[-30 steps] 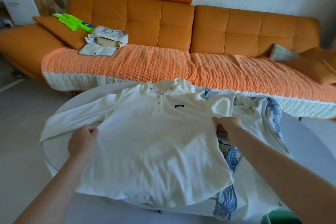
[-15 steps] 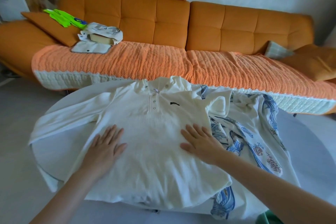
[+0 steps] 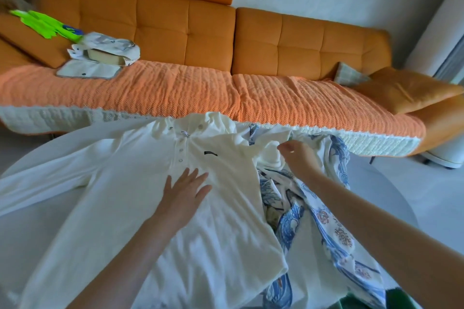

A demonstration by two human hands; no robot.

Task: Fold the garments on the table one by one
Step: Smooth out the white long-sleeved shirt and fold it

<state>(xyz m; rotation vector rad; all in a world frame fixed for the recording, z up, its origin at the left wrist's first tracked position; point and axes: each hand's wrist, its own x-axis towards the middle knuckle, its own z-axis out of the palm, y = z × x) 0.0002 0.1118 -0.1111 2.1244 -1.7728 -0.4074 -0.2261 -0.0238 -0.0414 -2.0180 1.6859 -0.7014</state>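
white shirt [image 3: 140,208] spread face-up on the table [image 3: 391,198], collar away — left hand [image 3: 184,189] flat, fingers splayed on its chest; right hand [image 3: 300,155] nearer, pinching the bunched right sleeve [image 3: 270,152] beside it

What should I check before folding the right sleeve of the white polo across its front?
1. White polo lies face up, buttons showing: ok.
2. Left hand is flat on the chest, pinning it: ok.
3. Right hand has its fingers at the bunched right sleeve; firm pinch: cannot tell.
4. Right sleeve laid out straight: not ok, it is crumpled at the shoulder.
5. Blue-patterned garment clear of the polo: not ok, it lies under the polo's right edge.
6. Left sleeve spread flat across the table: ok.
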